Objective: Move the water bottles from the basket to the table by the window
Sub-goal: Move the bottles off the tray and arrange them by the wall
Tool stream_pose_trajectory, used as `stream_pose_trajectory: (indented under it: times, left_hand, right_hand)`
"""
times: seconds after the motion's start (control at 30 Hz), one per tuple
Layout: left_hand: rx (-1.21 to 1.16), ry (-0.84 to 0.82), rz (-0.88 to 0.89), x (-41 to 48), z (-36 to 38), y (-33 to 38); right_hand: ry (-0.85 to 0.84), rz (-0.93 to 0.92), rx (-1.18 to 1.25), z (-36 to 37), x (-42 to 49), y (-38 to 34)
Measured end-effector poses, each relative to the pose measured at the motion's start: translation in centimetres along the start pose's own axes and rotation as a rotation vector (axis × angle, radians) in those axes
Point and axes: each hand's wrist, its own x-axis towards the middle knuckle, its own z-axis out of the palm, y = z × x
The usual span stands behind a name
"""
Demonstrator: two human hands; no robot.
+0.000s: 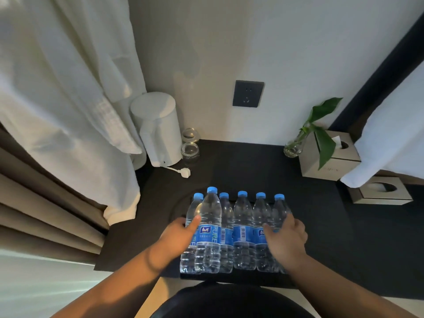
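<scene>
Currently, head view: six water bottles (236,230) are standing upright in a tight row near the front edge of the dark table (321,226), caps up, long axes vertical, row running left-right. No basket is showing in frame.

The left hand (181,236) is sitting at the left end of the row, thumb lying against the second bottle (209,228), which is standing slightly nearer than the others; the fingers are going out of sight behind the end bottle (192,230). Looks like a loose bracing contact, not a closed grasp, though I cannot tell for sure.

The right hand (285,237) is covering the right end, fingers spread over the last two bottles (273,223), palm facing down-forward. Open, touching, not clenched around either one.

The relation that matters: both hands are bracketing the row from its two ends, bottles lying between them and just beyond the palms. The left hand is nearer the forward-standing bottle, so any nudge to square it up is likely falling to that side.

Far side: kettle (158,129), wall socket (248,93), plant vase (293,146), tissue box (330,157), all well apart from the row. Curtain (57,99) is hanging at the left.
</scene>
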Motion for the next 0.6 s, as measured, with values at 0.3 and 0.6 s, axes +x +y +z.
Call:
stream_pose_trajectory:
  times: [0.3,0.6]
  left_hand:
    - [-0.046,-0.014,0.083,2.9,-1.9,-1.9]
    - [0.163,-0.091,0.142,6.1,-2.4,1.0]
  right_hand:
    - [-0.074,-0.280,-0.125,3.4,-0.5,-6.0]
    - [-0.171,-0.350,-0.208,6.0,-2.7,-10.8]
